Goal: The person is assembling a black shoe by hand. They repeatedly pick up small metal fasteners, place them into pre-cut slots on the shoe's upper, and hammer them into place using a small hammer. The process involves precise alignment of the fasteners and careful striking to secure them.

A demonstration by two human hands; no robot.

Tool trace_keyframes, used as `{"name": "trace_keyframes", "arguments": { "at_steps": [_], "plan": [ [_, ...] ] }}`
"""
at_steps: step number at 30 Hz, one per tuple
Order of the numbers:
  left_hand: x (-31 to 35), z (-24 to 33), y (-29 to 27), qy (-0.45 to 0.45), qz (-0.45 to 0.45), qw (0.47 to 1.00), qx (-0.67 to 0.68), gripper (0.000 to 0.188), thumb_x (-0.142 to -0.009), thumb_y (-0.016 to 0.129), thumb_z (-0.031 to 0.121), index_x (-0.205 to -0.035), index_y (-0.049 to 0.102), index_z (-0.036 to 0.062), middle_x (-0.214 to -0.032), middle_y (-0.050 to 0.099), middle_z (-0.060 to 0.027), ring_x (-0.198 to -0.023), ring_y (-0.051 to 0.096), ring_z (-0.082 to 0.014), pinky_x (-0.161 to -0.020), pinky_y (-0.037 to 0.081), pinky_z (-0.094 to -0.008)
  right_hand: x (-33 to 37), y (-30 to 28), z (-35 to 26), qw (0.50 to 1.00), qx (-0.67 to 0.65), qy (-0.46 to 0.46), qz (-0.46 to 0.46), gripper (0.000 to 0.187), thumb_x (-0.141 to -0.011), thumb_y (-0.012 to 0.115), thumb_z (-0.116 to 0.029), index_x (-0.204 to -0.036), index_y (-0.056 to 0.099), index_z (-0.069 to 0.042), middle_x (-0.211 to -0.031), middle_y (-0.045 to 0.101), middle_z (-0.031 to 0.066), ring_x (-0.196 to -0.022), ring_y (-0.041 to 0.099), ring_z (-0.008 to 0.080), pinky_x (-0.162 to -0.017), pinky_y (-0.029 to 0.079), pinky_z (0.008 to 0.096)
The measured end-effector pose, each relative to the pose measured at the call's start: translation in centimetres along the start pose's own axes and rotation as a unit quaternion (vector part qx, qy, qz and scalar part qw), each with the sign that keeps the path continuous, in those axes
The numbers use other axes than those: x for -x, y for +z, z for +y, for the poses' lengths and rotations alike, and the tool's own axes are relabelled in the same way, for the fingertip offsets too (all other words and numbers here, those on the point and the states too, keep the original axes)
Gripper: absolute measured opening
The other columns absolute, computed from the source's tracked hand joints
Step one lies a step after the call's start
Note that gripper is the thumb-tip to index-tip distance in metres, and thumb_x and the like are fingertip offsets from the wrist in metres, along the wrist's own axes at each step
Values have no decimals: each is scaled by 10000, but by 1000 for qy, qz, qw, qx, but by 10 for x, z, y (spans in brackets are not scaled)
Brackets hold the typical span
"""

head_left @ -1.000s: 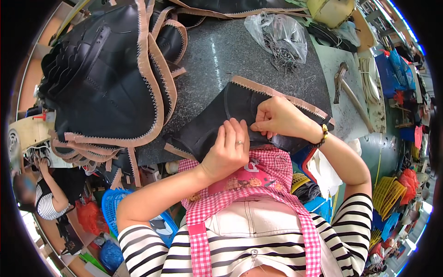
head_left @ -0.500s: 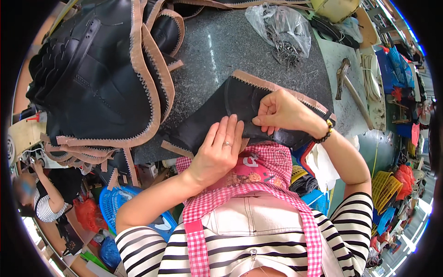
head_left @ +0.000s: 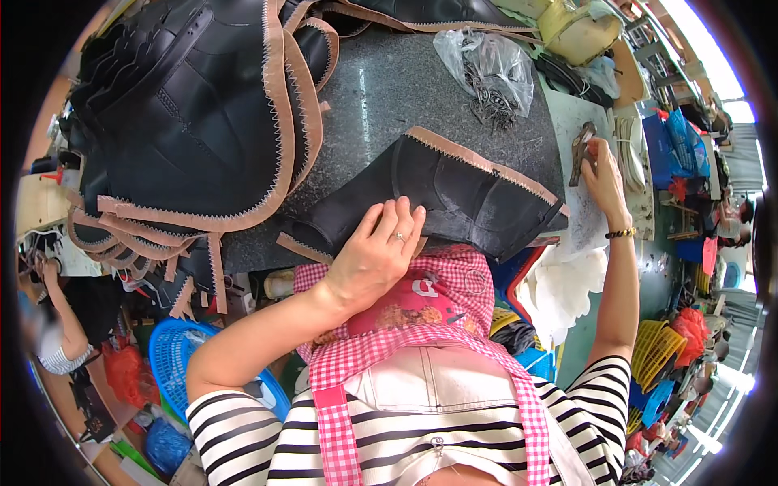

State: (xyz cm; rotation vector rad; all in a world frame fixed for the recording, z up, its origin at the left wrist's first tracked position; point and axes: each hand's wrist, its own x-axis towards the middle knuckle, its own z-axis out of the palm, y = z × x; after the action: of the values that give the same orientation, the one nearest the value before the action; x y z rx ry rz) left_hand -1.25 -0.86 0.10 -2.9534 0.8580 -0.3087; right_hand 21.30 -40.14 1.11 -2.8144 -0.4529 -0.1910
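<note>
- Left hand (head_left: 377, 255): fingers nearly together, laid on the near side of the black boot upper (head_left: 458, 194).
- Right hand (head_left: 605, 180): fingers curled around the hammer (head_left: 578, 155), beside its head.
- Boot upper: on the speckled tabletop (head_left: 381, 97).
- Beyond: clear plastic bag (head_left: 509, 69); stacked uppers (head_left: 203, 134), left.

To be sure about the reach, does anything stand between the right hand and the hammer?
Nothing visible does: the right hand is at the hammer, close beside its head. The clear plastic bag lies off to the left.
</note>
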Motion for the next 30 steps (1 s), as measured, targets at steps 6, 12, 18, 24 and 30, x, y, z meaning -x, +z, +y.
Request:
{"name": "trace_keyframes", "arguments": {
  "at_steps": [6,12,18,24,30],
  "plan": [
    [3,3,-4,-7,4,1000,-8,549,-824,532,145,-1332,492,-61,-1273,531,-240,-1156,527,-320,-1038,407,-414,12,-7,3,998,61,-15,8,251,-911,546,-111,-1144,532,-18,-1070,621,207,-1016,616,359,-848,476,423],
    [3,1,-1,-17,10,1000,-16,507,-843,530,160,-1301,515,-57,-1255,538,-229,-1139,532,-306,-1020,416,-409,59,-32,-132,930,-323,4,-178,231,-1005,474,-230,-1109,575,-51,-732,489,-9,-590,448,67,-495,371,239],
    [-1,7,7,-34,49,998,11,452,-896,558,223,-1267,551,-35,-1218,558,-214,-1100,549,-296,-997,430,-408,60,-5,-206,862,-375,39,-340,230,-980,506,-169,-1104,582,9,-734,521,90,-651,462,185,-594,420,334],
    [-3,3,2,-16,27,999,-10,434,-922,550,245,-1252,563,-36,-1204,562,-211,-1087,553,-294,-990,435,-407,64,6,-214,922,-279,-168,-208,208,-965,522,-134,-1099,592,9,-813,559,167,-671,580,321,-625,464,415],
    [-2,3,4,-16,38,999,-24,443,-900,515,201,-1262,558,-51,-1220,563,-222,-1096,555,-297,-1000,440,-399,106,3,-228,950,-76,-243,-182,217,-772,611,-95,-948,508,-20,-787,513,107,-657,597,264,-542,495,360]
  ]
}}
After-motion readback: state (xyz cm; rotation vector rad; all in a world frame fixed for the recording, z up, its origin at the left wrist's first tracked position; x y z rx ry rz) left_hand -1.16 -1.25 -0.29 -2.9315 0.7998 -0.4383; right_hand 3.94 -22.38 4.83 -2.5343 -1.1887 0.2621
